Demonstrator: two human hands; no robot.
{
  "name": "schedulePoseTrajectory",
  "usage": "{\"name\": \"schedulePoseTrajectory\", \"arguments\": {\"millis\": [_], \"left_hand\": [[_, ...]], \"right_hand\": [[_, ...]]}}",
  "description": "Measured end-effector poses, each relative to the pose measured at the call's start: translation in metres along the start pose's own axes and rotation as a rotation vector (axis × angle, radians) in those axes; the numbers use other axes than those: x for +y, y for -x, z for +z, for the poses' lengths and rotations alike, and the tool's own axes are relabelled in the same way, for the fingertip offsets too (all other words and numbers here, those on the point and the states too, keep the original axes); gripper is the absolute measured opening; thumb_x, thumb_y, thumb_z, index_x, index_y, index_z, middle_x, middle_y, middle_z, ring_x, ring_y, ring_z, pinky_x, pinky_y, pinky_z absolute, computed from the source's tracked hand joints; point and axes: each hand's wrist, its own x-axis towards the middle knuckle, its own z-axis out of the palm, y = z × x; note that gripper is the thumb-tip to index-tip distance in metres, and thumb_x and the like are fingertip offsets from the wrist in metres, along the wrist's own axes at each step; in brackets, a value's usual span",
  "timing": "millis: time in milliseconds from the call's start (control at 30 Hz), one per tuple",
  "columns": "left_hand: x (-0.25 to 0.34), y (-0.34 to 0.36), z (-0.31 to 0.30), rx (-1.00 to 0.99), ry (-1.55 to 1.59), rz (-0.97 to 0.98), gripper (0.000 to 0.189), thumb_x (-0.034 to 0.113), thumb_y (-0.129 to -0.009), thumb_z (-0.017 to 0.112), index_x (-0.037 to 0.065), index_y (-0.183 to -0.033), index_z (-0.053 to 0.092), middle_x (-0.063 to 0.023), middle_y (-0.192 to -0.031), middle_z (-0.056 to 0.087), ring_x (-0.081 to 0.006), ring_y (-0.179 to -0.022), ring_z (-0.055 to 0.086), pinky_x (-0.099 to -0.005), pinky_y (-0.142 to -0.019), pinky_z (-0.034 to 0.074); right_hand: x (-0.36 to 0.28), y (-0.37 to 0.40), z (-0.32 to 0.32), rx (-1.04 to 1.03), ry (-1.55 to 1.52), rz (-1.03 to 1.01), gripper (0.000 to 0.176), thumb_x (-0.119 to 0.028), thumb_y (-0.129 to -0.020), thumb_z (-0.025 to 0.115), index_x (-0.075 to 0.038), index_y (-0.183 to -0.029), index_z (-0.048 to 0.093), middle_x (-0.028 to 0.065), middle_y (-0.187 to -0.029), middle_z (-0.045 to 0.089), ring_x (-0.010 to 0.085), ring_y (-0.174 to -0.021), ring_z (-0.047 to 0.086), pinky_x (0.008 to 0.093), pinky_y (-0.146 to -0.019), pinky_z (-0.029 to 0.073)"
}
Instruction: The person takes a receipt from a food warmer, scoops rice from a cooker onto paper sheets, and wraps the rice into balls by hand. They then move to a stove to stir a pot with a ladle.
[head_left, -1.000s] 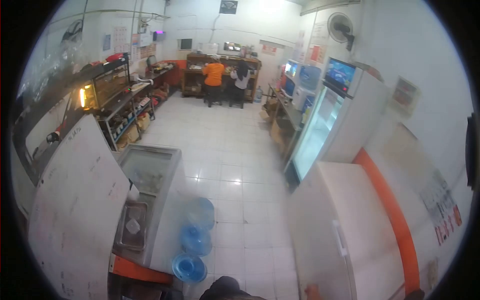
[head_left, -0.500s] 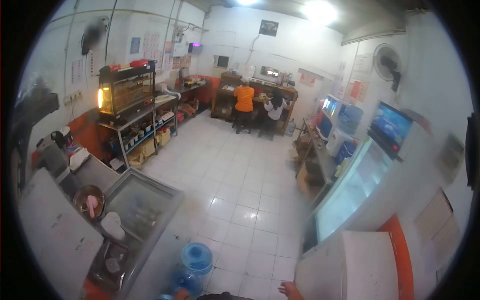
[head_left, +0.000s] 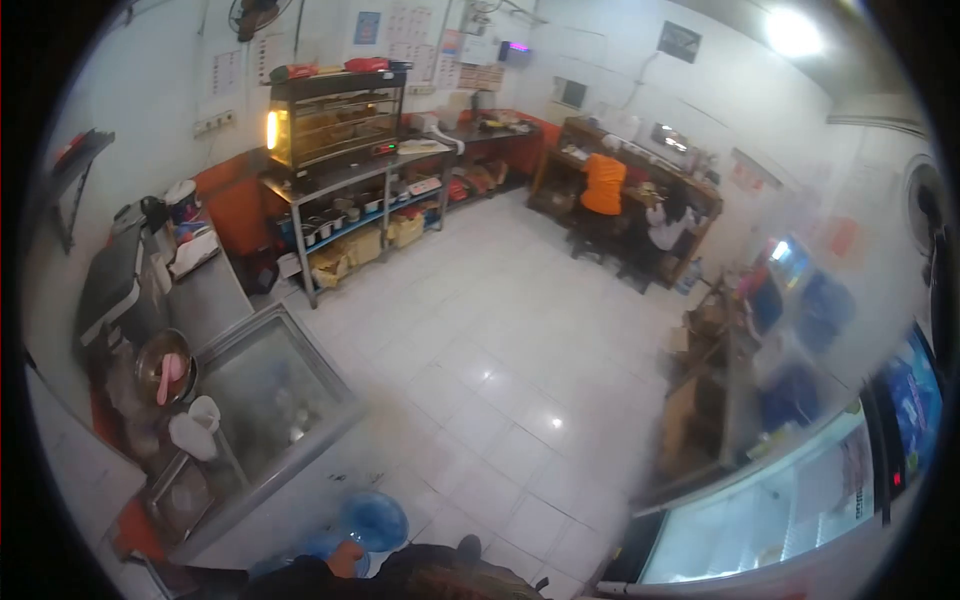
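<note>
Only a small part of my left hand [head_left: 346,558] shows at the bottom edge, beside a blue water jug [head_left: 373,520]; its fingers are too small to read. My right hand is out of view. Dark clothing [head_left: 440,575] fills the bottom centre. To my left stands a chest freezer [head_left: 300,455] with a glass sliding lid. A white jug [head_left: 195,430] and a metal bowl [head_left: 165,368] with a pink utensil in it sit at its left end.
A lit food warmer [head_left: 330,120] tops a steel shelf rack [head_left: 360,210] on the left wall. Two people, one in orange [head_left: 603,190] and one in white [head_left: 668,225], sit at the far counter. A glass-door fridge [head_left: 790,510] stands right. White tiled floor [head_left: 500,330] lies between.
The view has swung left and up. The white freezer at the right has left the frame, the left counter and warmer have come in, and my right hand has dropped out of sight.
</note>
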Motion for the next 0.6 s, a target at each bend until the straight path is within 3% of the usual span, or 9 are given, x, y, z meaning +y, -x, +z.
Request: {"name": "schedulePoseTrajectory", "arguments": {"millis": [33, 167, 267, 333, 433, 533, 600], "left_hand": [[0.0, 0.0, -0.01, 0.076, 0.123, 0.253, 0.024, 0.012, -0.082, 0.067, 0.009, -0.106, 0.072, -0.0137, -0.097, 0.07, -0.034, -0.093, 0.065, -0.0429, -0.083, 0.051], [0.031, -0.071, -0.005, 0.047, 0.131, -0.262, 0.032, 0.031, -0.083, 0.06, 0.015, -0.107, 0.075, -0.0127, -0.109, 0.073, -0.0327, -0.096, 0.07, -0.0469, -0.088, 0.054], [0.06, -0.157, -0.04, 0.004, 1.029, -1.01, 0.036, 0.032, -0.089, 0.063, 0.012, -0.119, 0.069, -0.01, -0.121, 0.067, -0.0292, -0.105, 0.064, -0.0426, -0.09, 0.051], [0.119, -0.21, -0.108, 0.066, 1.44, -1.139, 0.04, 0.033, -0.093, 0.064, 0.01, -0.126, 0.066, -0.0082, -0.129, 0.064, -0.0269, -0.111, 0.061, -0.0396, -0.092, 0.049], [0.144, -0.274, -0.197, 0.155, 1.239, -0.79, 0.045, 0.041, -0.093, 0.062, 0.007, -0.122, 0.067, -0.0088, -0.119, 0.068, -0.0237, -0.105, 0.063, -0.0387, -0.091, 0.05], [0.123, -0.317, -0.294, 0.228, 0.974, -0.469, 0.051, 0.048, -0.093, 0.061, 0.004, -0.118, 0.069, -0.0094, -0.108, 0.072, -0.0206, -0.098, 0.066, -0.0377, -0.09, 0.052], [0.066, -0.359, -0.328, 0.251, 0.958, -0.38, 0.05, 0.047, -0.094, 0.062, 0.002, -0.115, 0.07, -0.0095, -0.105, 0.073, -0.0182, -0.096, 0.066, -0.036, -0.089, 0.052]], "right_hand": [[-0.034, -0.018, 0.014, -0.013, 0.03, -0.004, 0.032, -0.012, -0.089, 0.065, 0.0, -0.117, 0.055, 0.0171, -0.116, 0.061, 0.0383, -0.096, 0.068, 0.0454, -0.075, 0.059], [-0.171, -0.101, 0.091, -0.047, 0.163, -0.051, 0.03, -0.012, -0.089, 0.064, -0.001, -0.116, 0.055, 0.0169, -0.115, 0.061, 0.0383, -0.095, 0.069, 0.0458, -0.074, 0.059], [-0.285, -0.145, 0.191, -0.086, 0.259, -0.184, 0.029, -0.012, -0.089, 0.064, -0.002, -0.115, 0.056, 0.0169, -0.115, 0.061, 0.0383, -0.094, 0.069, 0.0462, -0.074, 0.059], [-0.36, -0.153, 0.269, -0.156, 0.334, -0.388, 0.034, -0.006, -0.087, 0.059, 0.001, -0.12, 0.059, 0.015, -0.102, 0.063, 0.0353, -0.083, 0.071, 0.0452, -0.065, 0.059], [-0.447, -0.161, 0.371, -0.229, 0.384, -0.502, 0.034, -0.011, -0.087, 0.061, -0.001, -0.12, 0.06, 0.0143, -0.103, 0.063, 0.0343, -0.078, 0.07, 0.0399, -0.062, 0.058], [-0.493, -0.171, 0.447, -0.379, 0.391, -0.456, 0.032, -0.014, -0.092, 0.059, -0.005, -0.123, 0.055, 0.0166, -0.118, 0.059, 0.0426, -0.095, 0.068, 0.0528, -0.076, 0.057], [-0.514, -0.235, 0.463, -0.386, 0.409, -0.275, 0.032, -0.016, -0.094, 0.059, -0.006, -0.124, 0.055, 0.0174, -0.119, 0.058, 0.0456, -0.097, 0.067, 0.0541, -0.075, 0.057]]}}
